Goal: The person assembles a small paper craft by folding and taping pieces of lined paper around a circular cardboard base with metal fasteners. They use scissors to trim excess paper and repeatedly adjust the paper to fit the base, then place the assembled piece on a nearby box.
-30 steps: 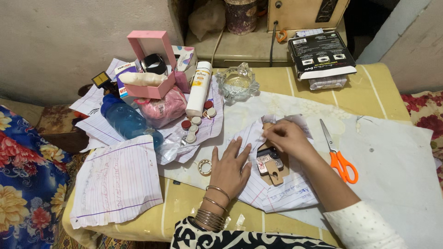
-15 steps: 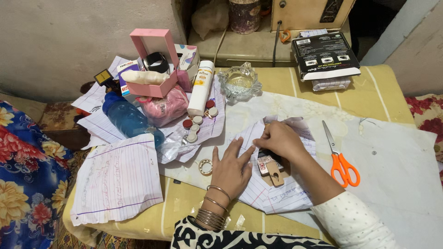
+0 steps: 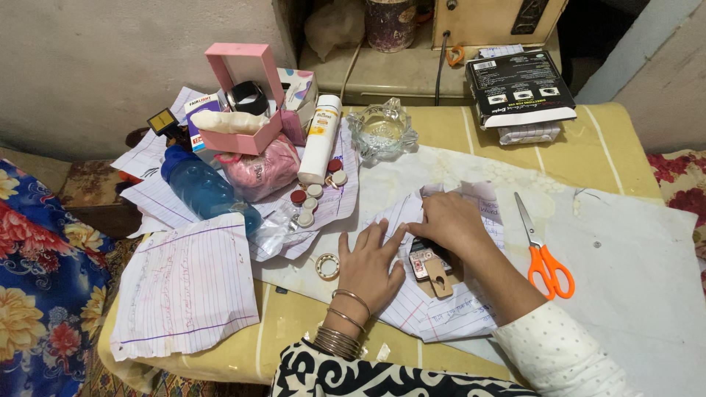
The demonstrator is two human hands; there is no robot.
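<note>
A table covered in a yellow cloth (image 3: 588,147) holds a large white sheet (image 3: 632,265). On the sheet lies lined notebook paper (image 3: 441,312), folded around a small cardboard-backed packet (image 3: 430,266) near the table's front edge. The left hand (image 3: 371,265) lies flat and open, fingers spread, pressing the paper just left of the packet. The right hand (image 3: 448,224) curls loosely over the packet's top, fingertips pressing the paper fold. Orange-handled scissors (image 3: 543,254) lie to the right, and a small ring (image 3: 326,265) sits left of the left hand.
</note>
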